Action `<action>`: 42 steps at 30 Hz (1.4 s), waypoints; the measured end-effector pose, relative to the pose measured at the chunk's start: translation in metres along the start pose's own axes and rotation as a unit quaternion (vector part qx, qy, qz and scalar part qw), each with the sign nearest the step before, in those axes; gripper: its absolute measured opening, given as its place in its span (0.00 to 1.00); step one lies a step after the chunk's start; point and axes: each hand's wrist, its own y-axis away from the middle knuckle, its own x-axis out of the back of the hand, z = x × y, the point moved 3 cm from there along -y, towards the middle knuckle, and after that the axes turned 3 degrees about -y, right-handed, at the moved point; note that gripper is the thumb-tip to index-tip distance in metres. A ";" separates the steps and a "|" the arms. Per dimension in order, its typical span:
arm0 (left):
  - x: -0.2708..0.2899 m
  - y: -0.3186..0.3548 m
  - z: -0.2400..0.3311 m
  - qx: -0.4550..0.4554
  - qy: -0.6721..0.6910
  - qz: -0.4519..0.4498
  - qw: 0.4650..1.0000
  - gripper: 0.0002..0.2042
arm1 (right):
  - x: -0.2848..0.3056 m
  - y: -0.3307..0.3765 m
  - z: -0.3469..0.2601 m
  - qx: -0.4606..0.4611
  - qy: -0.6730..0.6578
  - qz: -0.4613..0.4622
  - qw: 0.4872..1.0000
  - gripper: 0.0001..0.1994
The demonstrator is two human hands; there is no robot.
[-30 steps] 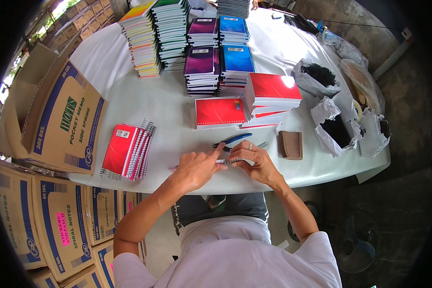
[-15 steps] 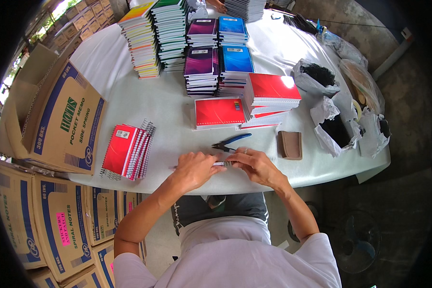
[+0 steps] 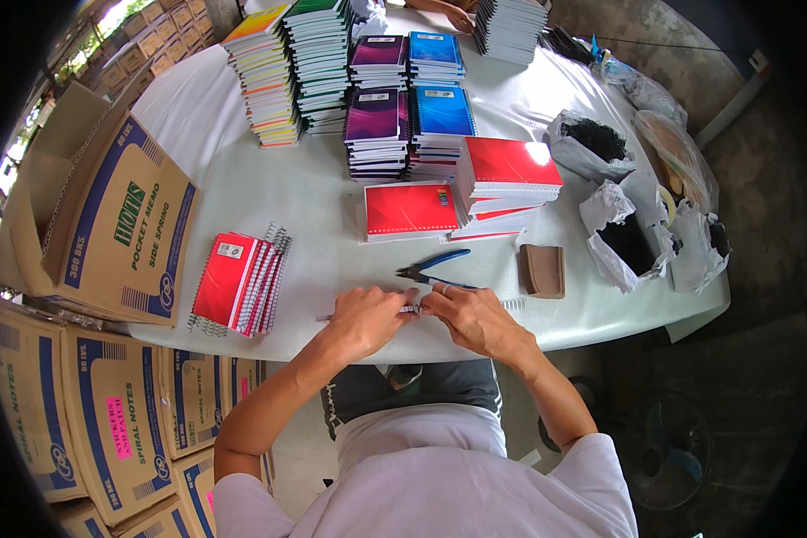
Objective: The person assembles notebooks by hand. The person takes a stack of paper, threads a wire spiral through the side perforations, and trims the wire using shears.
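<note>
My left hand (image 3: 368, 321) is closed around a notebook (image 3: 325, 317) held edge-on near the table's front edge; only a thin strip of it shows. Pinched fingers of my right hand (image 3: 477, 321) meet the left fingertips, gripping a wire spiral coil (image 3: 513, 305) whose free end sticks out to the right. Just beyond both hands lie cutting pliers (image 3: 441, 259) with blue handles. To the left, a stack of red spiral notebooks (image 3: 226, 280) rests with coils showing. Farther off are red notebooks (image 3: 411, 208) in piles, and a brown block-like piece (image 3: 543, 272) sits at the right.
An open cardboard carton (image 3: 130, 229) stands at the left, above more stacked cartons (image 3: 117, 421). Purple (image 3: 374, 115), blue (image 3: 443, 112), green (image 3: 318, 67) and yellow-orange notebooks (image 3: 264, 81) rise at the back. White bags of black coils (image 3: 632, 242) line the right. Another person's hand (image 3: 460, 20) is at the far edge.
My right hand has shifted slightly left, closer to my left fingers, and more of the coil shows to its right. At the far edge, the other person's hand and a grey-white stack have moved right.
</note>
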 end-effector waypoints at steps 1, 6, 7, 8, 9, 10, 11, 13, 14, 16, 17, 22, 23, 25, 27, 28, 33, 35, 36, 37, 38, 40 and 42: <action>0.001 0.000 0.000 0.001 0.005 0.008 1.000 0.18 | 0.001 0.000 -0.002 0.000 -0.017 0.010 1.000 0.11; 0.000 0.005 0.007 -0.048 -0.017 -0.068 0.996 0.21 | 0.010 0.007 -0.013 -0.071 -0.112 -0.101 0.986 0.17; -0.003 0.007 0.007 -0.073 -0.029 -0.089 0.993 0.22 | 0.014 0.011 -0.005 -0.032 -0.136 -0.083 0.987 0.18; -0.003 0.009 0.007 -0.087 -0.018 -0.081 0.993 0.22 | 0.021 0.019 0.015 0.008 -0.160 -0.066 0.985 0.19; -0.004 0.013 0.008 -0.099 -0.004 -0.075 0.992 0.23 | 0.031 0.030 0.035 0.048 -0.183 -0.050 0.981 0.20; -0.005 0.016 0.009 -0.108 0.012 -0.067 0.992 0.24 | 0.049 0.045 0.063 -0.016 -0.098 -0.035 0.994 0.30; -0.006 0.016 0.009 -0.122 0.017 -0.067 0.990 0.23 | 0.068 0.060 0.083 -0.116 -0.024 -0.025 0.993 0.36; -0.007 0.011 0.013 -0.157 0.017 -0.068 0.985 0.22 | 0.078 0.085 0.119 -0.171 0.088 -0.048 0.980 0.42; -0.006 0.009 0.013 -0.168 0.014 -0.058 0.984 0.23 | 0.080 0.093 0.129 -0.216 0.081 -0.074 0.970 0.42; -0.007 0.012 0.010 -0.167 0.014 -0.034 0.985 0.25 | 0.086 0.077 0.125 -0.250 -0.042 -0.089 0.963 0.39; -0.005 0.012 0.004 -0.155 -0.001 0.009 0.988 0.27 | 0.090 0.073 0.119 -0.268 -0.055 -0.068 0.959 0.33; 0.000 0.028 -0.013 -0.026 -0.097 -0.023 0.995 0.40 | 0.047 0.004 0.038 0.071 -0.356 -0.154 0.919 0.28; 0.004 0.031 -0.012 -0.042 -0.084 0.010 0.995 0.42 | 0.038 -0.007 0.034 0.058 -0.333 -0.183 0.923 0.27; 0.008 0.035 -0.010 -0.072 -0.053 0.081 0.993 0.47 | 0.024 -0.024 0.036 0.032 -0.281 -0.248 0.927 0.27; 0.005 0.035 -0.014 -0.074 -0.010 0.101 0.992 0.49 | 0.033 -0.023 0.030 0.091 -0.376 -0.207 0.898 0.24; 0.003 0.036 -0.015 -0.073 0.013 0.111 0.991 0.50 | 0.035 -0.022 0.027 0.120 -0.423 -0.188 0.878 0.23; 0.001 0.041 -0.010 -0.094 -0.047 0.151 0.983 0.52 | 0.020 -0.021 0.029 0.104 -0.410 -0.187 0.887 0.23; 0.000 0.041 -0.011 -0.090 -0.031 0.155 0.983 0.53 | 0.019 -0.021 0.027 0.093 -0.353 -0.195 0.910 0.24; 0.003 0.039 -0.011 -0.088 -0.025 0.151 0.984 0.53 | 0.020 -0.022 0.025 0.088 -0.324 -0.195 0.922 0.25; 0.006 0.037 -0.011 -0.087 -0.020 0.148 0.985 0.53 | 0.017 -0.026 0.027 0.062 -0.307 -0.190 0.931 0.26; 0.005 0.034 -0.013 -0.077 -0.004 0.130 0.989 0.53 | 0.017 -0.025 0.029 0.063 -0.363 -0.192 0.910 0.26; 0.004 0.026 -0.020 -0.055 0.029 0.099 0.993 0.53 | 0.022 -0.026 0.033 0.066 -0.467 -0.198 0.859 0.27; 0.008 0.015 -0.022 -0.053 0.012 0.074 0.996 0.53 | 0.022 -0.030 0.036 0.042 -0.412 -0.185 0.891 0.27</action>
